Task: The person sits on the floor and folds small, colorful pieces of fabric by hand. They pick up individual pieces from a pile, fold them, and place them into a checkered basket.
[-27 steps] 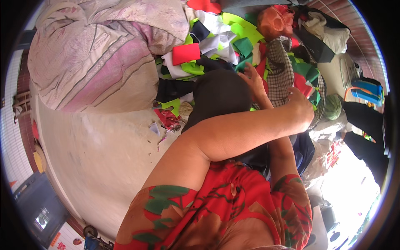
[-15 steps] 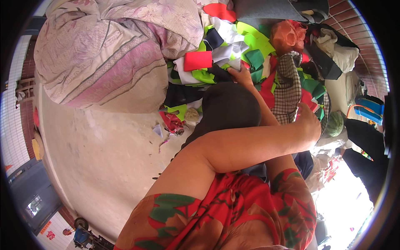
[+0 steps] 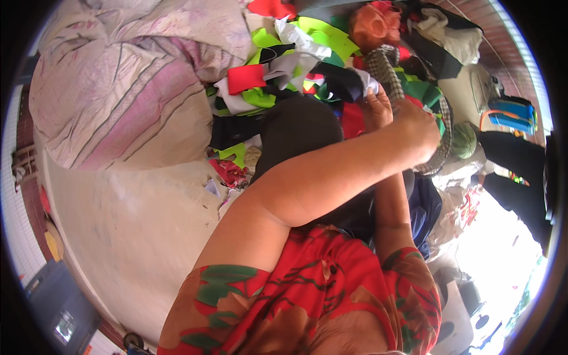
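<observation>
My left arm crosses over my body to the right. My left hand [image 3: 418, 126] is closed on a black-and-white checked cloth [image 3: 385, 68] that trails down past my wrist. Just beside it, my right hand [image 3: 377, 107] rises from below with curled fingers that grip the same checked cloth at the edge of a pile of fabric scraps [image 3: 307, 53] in neon green, red, white and black. A dark brown garment [image 3: 296, 127] lies under my left forearm. I wear a red top with a green leaf pattern.
A large pink and white striped bundle [image 3: 124, 100] lies at the upper left on a pale floor [image 3: 130, 236]. Small scraps [image 3: 229, 173] litter the floor beside the pile. A blue and orange bag [image 3: 512, 115] and dark clothes [image 3: 520, 183] sit at the right.
My two hands have come closer together on the checked cloth, with the right hand shifted to the right. The view has tilted, so the pile sits a little lower.
</observation>
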{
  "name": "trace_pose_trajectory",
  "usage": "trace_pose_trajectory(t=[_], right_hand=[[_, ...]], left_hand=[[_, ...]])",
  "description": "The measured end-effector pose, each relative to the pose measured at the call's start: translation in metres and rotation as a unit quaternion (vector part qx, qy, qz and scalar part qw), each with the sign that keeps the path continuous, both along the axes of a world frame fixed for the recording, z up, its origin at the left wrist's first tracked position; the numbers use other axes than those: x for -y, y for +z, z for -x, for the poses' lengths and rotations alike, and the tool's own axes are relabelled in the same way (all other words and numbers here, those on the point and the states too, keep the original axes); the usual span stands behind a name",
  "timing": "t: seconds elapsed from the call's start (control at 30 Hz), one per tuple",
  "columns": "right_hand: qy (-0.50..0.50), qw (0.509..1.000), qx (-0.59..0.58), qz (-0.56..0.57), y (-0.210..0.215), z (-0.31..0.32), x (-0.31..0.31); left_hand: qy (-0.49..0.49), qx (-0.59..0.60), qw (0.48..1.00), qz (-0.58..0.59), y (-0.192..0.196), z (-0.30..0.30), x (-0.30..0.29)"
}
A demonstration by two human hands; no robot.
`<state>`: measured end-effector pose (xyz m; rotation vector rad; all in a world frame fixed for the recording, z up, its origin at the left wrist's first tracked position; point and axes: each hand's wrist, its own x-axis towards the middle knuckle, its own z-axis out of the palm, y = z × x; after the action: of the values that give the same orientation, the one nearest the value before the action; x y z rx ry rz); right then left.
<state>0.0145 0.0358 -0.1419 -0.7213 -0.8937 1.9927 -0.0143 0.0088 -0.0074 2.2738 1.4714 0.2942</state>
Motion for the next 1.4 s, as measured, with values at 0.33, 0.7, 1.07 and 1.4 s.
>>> trace_pose_trajectory(t=[0.33, 0.7, 1.07, 1.4], right_hand=[[-0.196, 0.976, 0.071, -0.064, 0.034, -0.076, 0.034], [-0.132, 0.926, -0.353, 0.015, 0.097, -0.121, 0.034], [0.001, 0.842, -0.539, -0.009, 0.142, -0.113, 0.043], [-0.142, 0.89, -0.433, -0.034, 0.129, -0.154, 0.029]], left_hand=[[-0.058, 0.027, 0.998, 0.023, 0.016, 0.033, -0.007], [0.008, -0.028, 0.999, 0.026, 0.034, 0.05, -0.015], [0.011, 0.145, 0.984, -0.106, 0.023, 0.041, -0.019], [0.012, 0.442, 0.892, 0.092, 0.045, 0.057, -0.026]])
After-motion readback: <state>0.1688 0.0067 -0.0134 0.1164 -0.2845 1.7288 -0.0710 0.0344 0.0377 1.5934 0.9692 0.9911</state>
